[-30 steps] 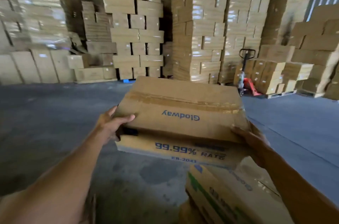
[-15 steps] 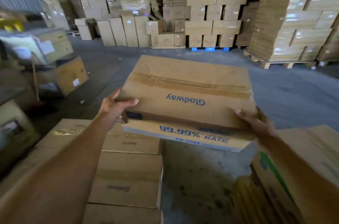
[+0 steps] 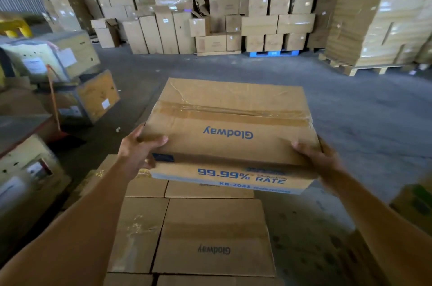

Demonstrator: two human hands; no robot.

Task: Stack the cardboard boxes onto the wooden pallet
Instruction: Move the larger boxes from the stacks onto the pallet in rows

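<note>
Your hands are both full. The left hand (image 3: 138, 152) grips the near left corner of the carried box (image 3: 229, 136), thumb lying across the top face and fingers tucked round the side. The right hand (image 3: 320, 159) takes the near right corner the same way, thumb on top, fingers out of sight below. Neither one is loose. The box hangs wholly between them in the air, taped top facing up and the printed side panel turned your way.

As for progress, you look to be partway in. A layer of laid boxes (image 3: 210, 236) already sits edge to edge just below you, with at least four tops showing. The carried box hovers over the far part of that layer, apart from it. The pallet is hidden beneath them, so I can't tell how much of it is covered or how many layers are down. This box is not yet placed; my guess is that it will start or extend a further tier. How many remain to move can't be judged from here, though a box with green print (image 3: 416, 201) sits at your right edge.

Both forearms reach forward and converge on the box, wrists about level with each other. The load rides square in front of you above the concrete floor (image 3: 364, 122).
</note>
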